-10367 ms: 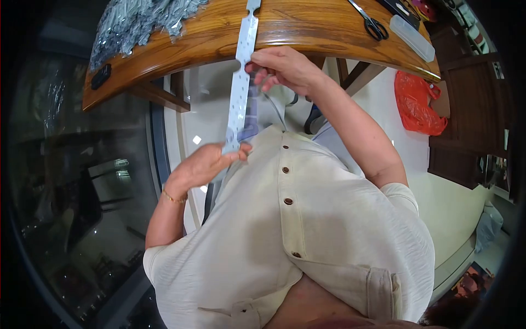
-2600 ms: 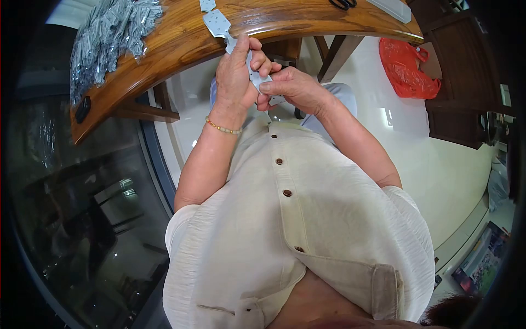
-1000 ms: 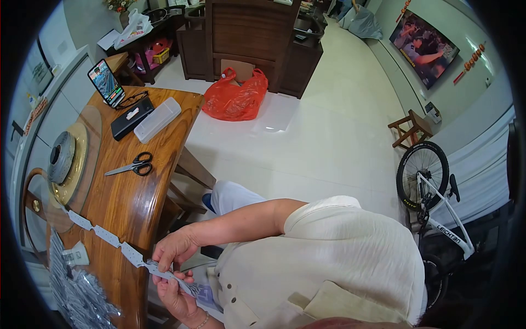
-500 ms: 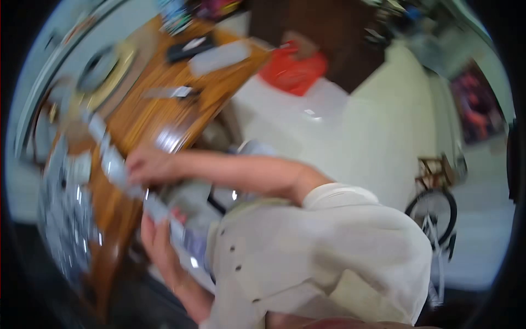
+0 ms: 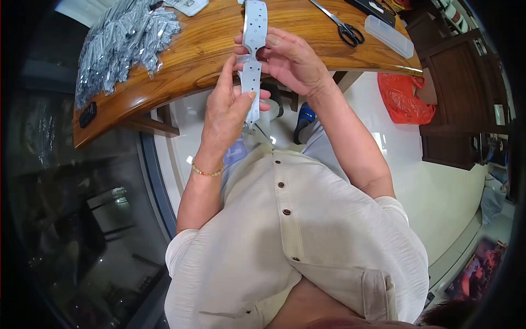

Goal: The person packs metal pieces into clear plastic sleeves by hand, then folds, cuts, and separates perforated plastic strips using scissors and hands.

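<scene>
A long white strip point(image 5: 255, 24) with small dark dots runs from the table edge down towards my lap. It narrows to a pinched, folded-looking place between my hands. My left hand point(image 5: 224, 112), with a beaded bracelet at the wrist, grips the lower length, thumb on top and fingers behind. At the narrow place my right hand point(image 5: 293, 60) holds the strip between thumb and fingers. Both hands are close together, just in front of the table edge. The strip's exact kind and material I cannot make out.
On the wooden table point(image 5: 203, 46) lie a heap of clear-and-grey plastic packets point(image 5: 123, 46), a small black object point(image 5: 87, 114), scissors point(image 5: 348, 32), a translucent plastic case point(image 5: 389, 36) and a black case point(image 5: 372, 10). A red plastic bag point(image 5: 404, 101) rests on the floor at right.
The head view has swung round and sharpened from blur, so the table now lies ahead. Both hands still hold the strip, now running up and down in view.
</scene>
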The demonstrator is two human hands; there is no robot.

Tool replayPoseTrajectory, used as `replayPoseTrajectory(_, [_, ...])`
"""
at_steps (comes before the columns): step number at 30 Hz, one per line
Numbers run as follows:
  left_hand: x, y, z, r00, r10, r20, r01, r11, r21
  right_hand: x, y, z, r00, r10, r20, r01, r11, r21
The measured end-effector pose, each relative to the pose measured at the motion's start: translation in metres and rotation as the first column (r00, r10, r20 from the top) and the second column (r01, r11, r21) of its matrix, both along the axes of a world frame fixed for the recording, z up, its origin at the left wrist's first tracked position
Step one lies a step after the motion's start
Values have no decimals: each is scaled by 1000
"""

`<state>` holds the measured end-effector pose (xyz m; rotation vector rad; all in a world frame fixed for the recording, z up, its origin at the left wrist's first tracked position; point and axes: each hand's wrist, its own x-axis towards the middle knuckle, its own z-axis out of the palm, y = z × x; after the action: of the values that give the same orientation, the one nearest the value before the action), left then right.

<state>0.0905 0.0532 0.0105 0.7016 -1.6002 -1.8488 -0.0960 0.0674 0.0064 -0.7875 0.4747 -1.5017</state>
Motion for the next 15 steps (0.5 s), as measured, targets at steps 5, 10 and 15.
replayPoseTrajectory(5, [-6, 14, 11, 999, 7, -33, -9, 998, -68, -8, 1, -15, 999, 34, 15, -34, 999, 18])
replayPoseTrajectory(10, [4, 8, 1, 993, -107, -53, 111, 991, 76, -44, 32, 26, 616, -208, -760, 386, 921, 61])
replayPoseTrajectory(15, [15, 8, 2, 985, -84, -149, 118, 965, 234, -151, 42, 12, -657, -84, -749, 518, 671, -530])
